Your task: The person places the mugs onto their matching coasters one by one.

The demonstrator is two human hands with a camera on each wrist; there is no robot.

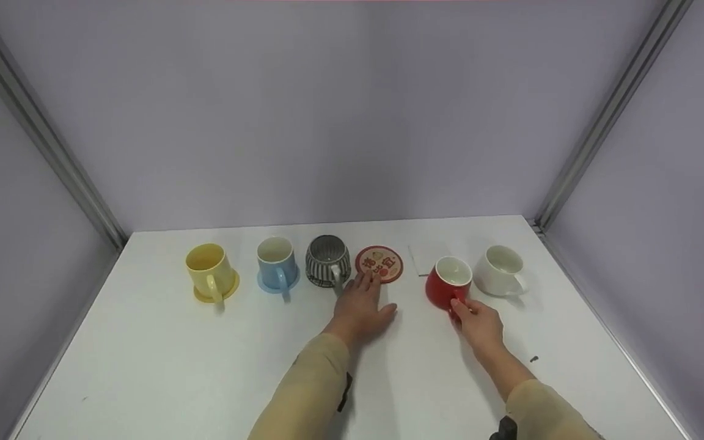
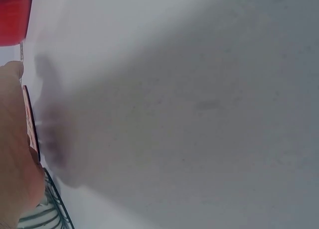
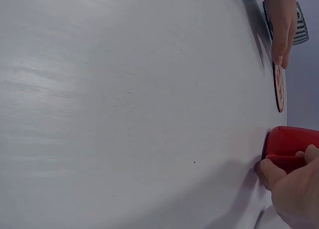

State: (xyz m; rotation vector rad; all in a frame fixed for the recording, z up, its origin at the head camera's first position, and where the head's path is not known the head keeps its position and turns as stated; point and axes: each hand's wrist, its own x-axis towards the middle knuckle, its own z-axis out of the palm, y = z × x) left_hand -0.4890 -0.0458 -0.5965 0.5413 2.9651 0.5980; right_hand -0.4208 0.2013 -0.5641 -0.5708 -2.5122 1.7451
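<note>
My right hand (image 1: 480, 322) pinches the handle of a red mug (image 1: 439, 292) with a white inside. The mug is upright; whether its base touches the table I cannot tell. My left hand (image 1: 359, 308) lies with fingers extended, its fingertips on the near edge of a round red patterned coaster (image 1: 388, 256). Just left of that coaster stands a grey striped mug (image 1: 321, 269), its handle close to the left fingers. In the left wrist view the coaster (image 2: 31, 124) shows edge-on beside the hand. The right wrist view shows the red mug (image 3: 291, 139) gripped at its handle.
A white mug (image 1: 492, 278) stands close to the red mug's right. Farther left are a blue mug (image 1: 272, 269) on a blue coaster and a yellow mug (image 1: 223, 278) on a yellow coaster. A thin square outline (image 1: 428, 250) lies behind the red mug. Walls enclose the white table (image 1: 162, 366).
</note>
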